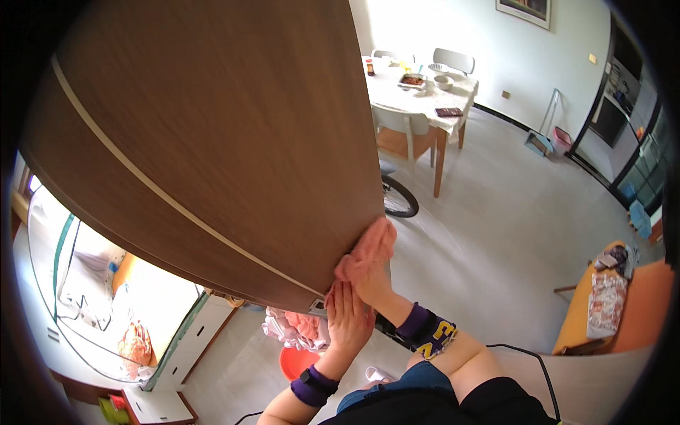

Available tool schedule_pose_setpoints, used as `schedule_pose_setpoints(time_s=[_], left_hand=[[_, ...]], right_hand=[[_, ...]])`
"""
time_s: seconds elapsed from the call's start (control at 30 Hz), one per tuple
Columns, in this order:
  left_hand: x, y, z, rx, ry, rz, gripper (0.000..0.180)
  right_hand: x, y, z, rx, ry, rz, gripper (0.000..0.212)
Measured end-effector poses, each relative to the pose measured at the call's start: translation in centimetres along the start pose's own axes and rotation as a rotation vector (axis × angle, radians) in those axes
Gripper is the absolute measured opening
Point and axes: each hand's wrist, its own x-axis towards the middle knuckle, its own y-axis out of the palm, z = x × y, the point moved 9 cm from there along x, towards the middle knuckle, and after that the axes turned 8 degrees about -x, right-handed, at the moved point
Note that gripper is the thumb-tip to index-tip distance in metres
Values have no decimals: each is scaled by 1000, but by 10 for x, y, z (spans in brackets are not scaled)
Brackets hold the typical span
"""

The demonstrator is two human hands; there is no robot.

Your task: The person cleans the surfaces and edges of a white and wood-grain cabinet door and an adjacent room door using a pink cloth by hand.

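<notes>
A large brown wooden door (234, 134) with a pale strip fills the left and middle of the head view. My right hand (375, 289) presses a pink cloth (370, 249) against the door near its right edge. The cloth covers most of those fingers. Just below, my left hand (347, 322) lies on the door with its fingers stretched out, close to a metal latch plate (317, 306) on the edge. A purple band circles each of my forearms.
Below the door stands an orange-red basin (297, 363) beside a heap of pink and white fabric (301, 327). Beyond are a bicycle wheel (401, 197), a dining table (460, 88) with dishes, and chairs. An orange sofa (641, 312) is right; a netted bed (163, 283) left.
</notes>
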Motion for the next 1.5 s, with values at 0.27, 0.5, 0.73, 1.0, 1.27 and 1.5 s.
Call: schedule_pose_setpoints(time_s=[0.27, 0.5, 0.73, 1.0, 1.27, 1.5], left_hand=[[-22, 46, 26, 172, 153, 49, 66], [-54, 127, 42, 201, 78, 171, 56], [-96, 234, 66, 224, 84, 272, 53], [-141, 348, 93, 212, 40, 290, 59], [-180, 449, 117, 199, 20, 364, 64], [-204, 518, 131, 135, 87, 444, 68]], right_hand=[[-13, 19, -8, 54, -72, -112, 117], [-43, 58, -76, 80, -10, -133, 112], [-96, 111, -168, 136, 25, -109, 105], [-164, 190, -266, -3, 32, 0, 100], [-224, 247, -358, 178, 1, -94, 92], [-278, 297, -433, 126, -4, -134, 86]])
